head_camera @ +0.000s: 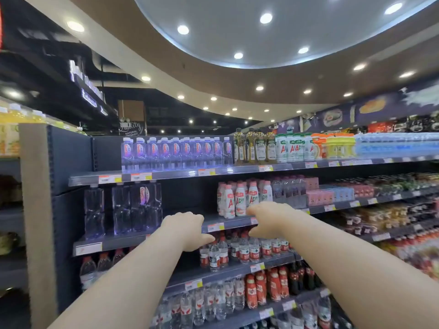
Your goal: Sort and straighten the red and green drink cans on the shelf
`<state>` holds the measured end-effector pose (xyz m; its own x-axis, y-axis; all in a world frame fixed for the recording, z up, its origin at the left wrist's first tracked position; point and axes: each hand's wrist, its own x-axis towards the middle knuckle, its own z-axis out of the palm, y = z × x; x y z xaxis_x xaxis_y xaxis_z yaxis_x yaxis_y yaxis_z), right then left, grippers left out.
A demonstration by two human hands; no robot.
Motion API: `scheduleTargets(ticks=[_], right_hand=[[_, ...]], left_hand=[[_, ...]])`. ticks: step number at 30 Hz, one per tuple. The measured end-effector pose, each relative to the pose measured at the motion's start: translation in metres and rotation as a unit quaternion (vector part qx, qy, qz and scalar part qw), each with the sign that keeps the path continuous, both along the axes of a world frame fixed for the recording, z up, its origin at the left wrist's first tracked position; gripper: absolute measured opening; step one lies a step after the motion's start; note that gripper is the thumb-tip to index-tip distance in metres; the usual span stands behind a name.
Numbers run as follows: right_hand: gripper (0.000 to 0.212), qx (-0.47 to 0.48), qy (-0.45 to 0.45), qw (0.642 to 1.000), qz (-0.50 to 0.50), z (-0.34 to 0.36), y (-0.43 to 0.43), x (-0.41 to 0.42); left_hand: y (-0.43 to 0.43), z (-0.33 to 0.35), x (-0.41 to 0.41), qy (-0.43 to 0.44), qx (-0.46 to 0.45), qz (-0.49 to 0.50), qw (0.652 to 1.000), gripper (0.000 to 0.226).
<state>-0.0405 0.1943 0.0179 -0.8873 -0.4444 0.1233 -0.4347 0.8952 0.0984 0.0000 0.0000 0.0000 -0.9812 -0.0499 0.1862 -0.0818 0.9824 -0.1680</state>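
Observation:
I cannot make out any red or green drink cans; the shelves at far right are blurred. Both my arms reach forward toward a dark shelf unit (180,275). My left hand (187,230) hovers in front of the shelf edge with the price tags, back of the hand up, thumb pointing right, holding nothing. Just to its right, my right hand (267,219) has loosely curled fingers pointing left and is also empty. Below and between the hands stand small red-capped water bottles (240,249). The fingertips of my left hand are hidden behind the hand.
Pink-and-white AD bottles (240,200) stand just behind my right hand. Large clear water bottles (133,207) are to the left. Purple-labelled bottles (175,150) fill the top shelf. Red bottles (266,288) and more water sit lower. A beige post (35,210) bounds the unit's left side.

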Motion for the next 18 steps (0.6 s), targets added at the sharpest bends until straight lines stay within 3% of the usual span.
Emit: scheduleTargets(ticks=[18], right_hand=[[0.059, 0.016, -0.028, 0.993, -0.112, -0.022, 0.307, -0.054]], left_hand=[[0.292, -0.031, -0.105, -0.012, 0.028, -0.092, 0.995, 0.063]])
